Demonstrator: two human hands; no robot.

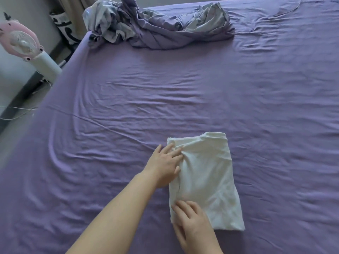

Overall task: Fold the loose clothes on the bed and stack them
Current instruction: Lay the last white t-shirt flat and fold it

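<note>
A white garment lies folded into a tall rectangle on the purple bed sheet, near the front. My left hand rests flat on its upper left edge, fingers spread over the cloth. My right hand lies flat on its lower left corner, fingers pointing up and left. Neither hand grips the cloth. A crumpled heap of purple and grey fabric sits at the far end of the bed.
A pink fan on a white stand is off the bed's left side, with a thin white cable on the floor. A black and white bag stands by the curtain. The bed's left edge runs diagonally.
</note>
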